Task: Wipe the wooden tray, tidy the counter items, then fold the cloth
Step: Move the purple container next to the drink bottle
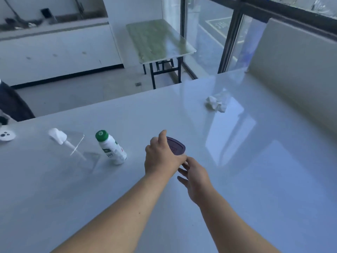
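A dark purple lidded container [177, 147] sits on the white counter [255, 170] near the middle. My left hand [161, 156] wraps over its left side, thumb raised at the far edge, and hides much of it. Just to the right and nearer to me, my right hand [195, 179] has its fingers apart, their tips close to the container's near edge and holding nothing. A crumpled white cloth [215, 104] lies far off at the counter's right back. No wooden tray shows on the counter.
A white bottle with a green cap [111, 147] stands left of my hands. Further left is a clear pump dispenser [73, 148] with a white head. A small white round device [7, 136] lies at the left edge. A folding table [160, 41] stands beyond the counter.
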{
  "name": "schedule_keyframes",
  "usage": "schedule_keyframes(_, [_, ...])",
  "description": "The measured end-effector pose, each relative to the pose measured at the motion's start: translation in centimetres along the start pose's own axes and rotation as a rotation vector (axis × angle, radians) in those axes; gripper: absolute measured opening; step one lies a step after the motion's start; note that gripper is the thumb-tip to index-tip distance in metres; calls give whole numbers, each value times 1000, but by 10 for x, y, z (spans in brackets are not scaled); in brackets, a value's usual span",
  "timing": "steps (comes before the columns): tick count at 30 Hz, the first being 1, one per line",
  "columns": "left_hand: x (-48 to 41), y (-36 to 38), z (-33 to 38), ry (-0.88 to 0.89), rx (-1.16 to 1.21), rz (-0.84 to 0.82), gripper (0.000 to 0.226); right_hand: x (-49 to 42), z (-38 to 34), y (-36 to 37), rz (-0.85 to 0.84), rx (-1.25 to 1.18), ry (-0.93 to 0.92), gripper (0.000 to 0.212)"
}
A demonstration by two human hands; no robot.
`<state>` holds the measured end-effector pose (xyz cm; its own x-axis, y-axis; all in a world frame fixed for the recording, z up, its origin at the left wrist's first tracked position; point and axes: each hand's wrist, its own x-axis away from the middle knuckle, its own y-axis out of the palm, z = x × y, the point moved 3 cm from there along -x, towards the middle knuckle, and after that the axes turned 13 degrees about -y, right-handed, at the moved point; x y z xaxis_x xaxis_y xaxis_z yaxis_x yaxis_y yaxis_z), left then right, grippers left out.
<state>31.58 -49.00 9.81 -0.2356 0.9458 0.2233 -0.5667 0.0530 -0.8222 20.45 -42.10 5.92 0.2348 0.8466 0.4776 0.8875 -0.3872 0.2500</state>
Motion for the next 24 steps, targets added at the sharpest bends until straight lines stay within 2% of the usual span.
schedule_keyframes(8, [-60, -31, -70, -124, 10, 45, 109, -33, 34, 86, -76, 65, 42, 30])
schedule_keyframes(19, [-84, -19, -99, -126, 0, 26, 97, -54, 54, 106, -70, 96, 82, 30])
schedule_keyframes(22, [-81, -15, -106, -99, 70, 54, 104, -56, 55, 107, -66, 90, 73, 31])
schedule_keyframes(24, [-75, -13, -118, -111, 222, 48, 114, -55, 56, 107, -63, 79, 65, 31])
